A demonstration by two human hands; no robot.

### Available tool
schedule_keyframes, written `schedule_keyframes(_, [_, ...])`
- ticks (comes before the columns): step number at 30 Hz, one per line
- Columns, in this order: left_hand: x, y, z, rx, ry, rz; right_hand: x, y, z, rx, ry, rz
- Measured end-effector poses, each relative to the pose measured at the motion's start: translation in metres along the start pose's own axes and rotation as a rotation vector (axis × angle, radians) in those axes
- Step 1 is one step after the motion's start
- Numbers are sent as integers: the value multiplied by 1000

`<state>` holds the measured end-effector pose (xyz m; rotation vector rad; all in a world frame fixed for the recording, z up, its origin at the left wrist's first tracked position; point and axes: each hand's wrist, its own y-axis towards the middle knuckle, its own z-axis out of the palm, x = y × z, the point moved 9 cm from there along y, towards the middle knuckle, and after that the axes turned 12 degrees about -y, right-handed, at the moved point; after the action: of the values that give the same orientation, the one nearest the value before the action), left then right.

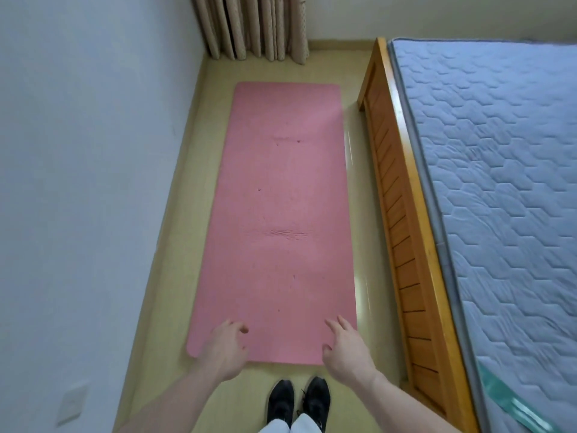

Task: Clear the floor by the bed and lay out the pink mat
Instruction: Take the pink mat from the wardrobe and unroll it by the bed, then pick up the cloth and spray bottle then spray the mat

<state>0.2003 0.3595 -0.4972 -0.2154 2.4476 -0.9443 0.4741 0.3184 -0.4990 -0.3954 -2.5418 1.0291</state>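
The pink mat (278,220) lies unrolled and flat on the yellowish floor (175,276), running lengthwise between the white wall and the bed. Faint creases cross its middle. My left hand (223,350) hovers over the mat's near left corner with fingers loosely curled, holding nothing. Over the near right corner, my right hand (345,348) has its fingers spread and relaxed, also holding nothing. Whether either hand touches the mat I cannot tell.
A wooden bed frame (402,232) with a blue-grey quilted mattress (499,182) runs along the right. Beige curtains (253,26) hang at the far end. A white wall (78,182) closes the left side. My black shoes (298,401) stand just before the mat's near edge.
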Motion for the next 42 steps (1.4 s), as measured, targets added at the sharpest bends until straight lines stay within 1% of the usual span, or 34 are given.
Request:
schedule_keyframes(4, [-32,-69,-34,5,-114,21,17,-78,-37,-10,-28,-36])
schedule_keyframes(7, [-58,-110,-54,7,-100,89,23,-126,-59,-40,-43,-53])
schedule_keyframes(12, [-85,-141,-76,-22,-77,173,22,-173,-78,-105,-13,-53])
schedule_keyframes(18, [-132,-168,-82,11,-21,290,-2,-224,-95,-182,24,-10])
schedule_keyframes(21, [-167,-182,-76,43,13,371,-22,-247,-111,-223,68,17])
schedule_keyframes(23, [-204,-194,-72,67,61,453,-41,-265,-125,-259,103,45])
schedule_keyframes(27, [-295,-222,-50,96,99,617,-103,-300,-152,-364,180,132])
schedule_keyframes(30, [-366,-255,-16,122,137,753,-163,-331,-166,-434,249,210])
schedule_keyframes(34, [-458,-315,53,163,171,897,-258,-386,-172,-493,307,296])
schedule_keyframes(37, [-504,-355,104,207,202,954,-325,-425,-171,-523,316,346])
schedule_keyframes(38, [-525,-377,133,226,215,990,-363,-447,-168,-542,320,374])
schedule_keyframes(42, [-582,-439,210,291,277,1088,-468,-508,-165,-613,355,463])
